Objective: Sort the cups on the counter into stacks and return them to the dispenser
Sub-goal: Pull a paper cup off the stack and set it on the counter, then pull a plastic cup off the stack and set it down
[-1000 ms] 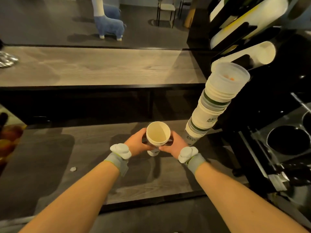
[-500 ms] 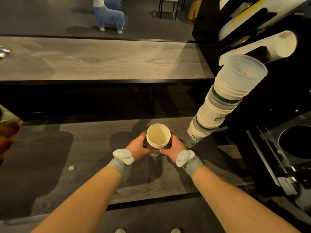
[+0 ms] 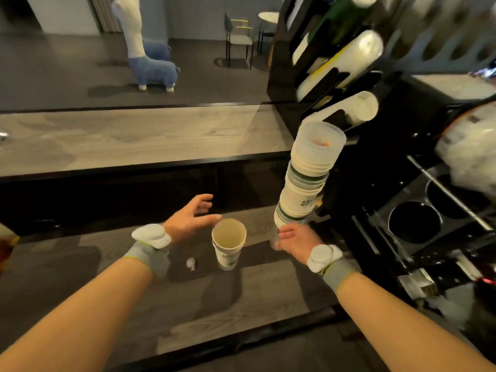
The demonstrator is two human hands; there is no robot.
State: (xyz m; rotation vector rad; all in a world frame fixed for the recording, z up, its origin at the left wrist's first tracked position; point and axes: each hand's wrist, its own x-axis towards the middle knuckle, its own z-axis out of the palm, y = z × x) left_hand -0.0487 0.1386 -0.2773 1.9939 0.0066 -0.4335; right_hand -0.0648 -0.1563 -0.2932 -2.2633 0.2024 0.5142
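A short stack of white paper cups stands upright on the dark wooden counter, mouth up. My left hand hovers just left of its rim, fingers spread, holding nothing. My right hand is to the right of it, open, close to the foot of a tall leaning stack of mixed paper and clear plastic cups. That tall stack tilts toward the black cup dispenser, whose slanted tubes hold white cups.
A small crumpled white scrap lies on the counter left of the short stack. A raised wooden ledge runs behind. Black round wells sit at the right. A blue and white animal figure stands on the floor beyond.
Both hands have let go of the short cup stack and moved apart. It now stands alone on the counter. The camera has swung, with the right side blurred.
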